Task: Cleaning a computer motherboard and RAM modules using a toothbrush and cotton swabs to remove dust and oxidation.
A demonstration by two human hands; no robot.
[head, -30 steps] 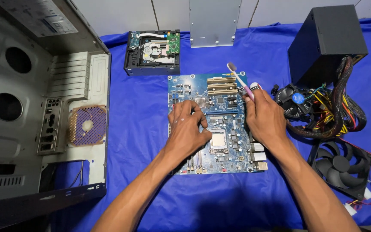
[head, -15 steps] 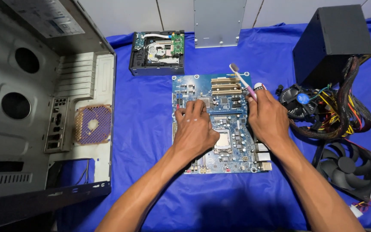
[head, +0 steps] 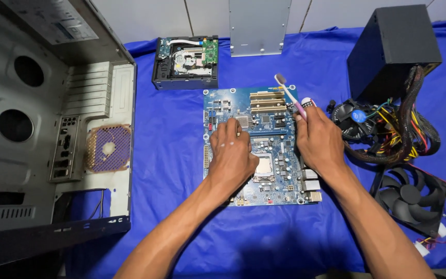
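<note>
A blue motherboard (head: 269, 111) lies flat on the blue cloth in the middle of the view. My left hand (head: 233, 152) rests palm down on its left half, fingers curled by a small chip. In my right hand (head: 318, 137), at the board's right edge, is a pink-handled toothbrush (head: 290, 95). The brush head points up and left, over the expansion slots at the board's top right.
An open grey computer case (head: 52, 129) fills the left side. A bare optical drive (head: 187, 62) and a metal panel (head: 259, 26) sit at the back. A black power supply (head: 391, 49) with cables, a CPU cooler (head: 354, 119) and a case fan (head: 411, 196) lie at the right.
My left hand has slid slightly up and left on the board. The right hand and toothbrush stay at the board's upper right; the view has shifted a little.
</note>
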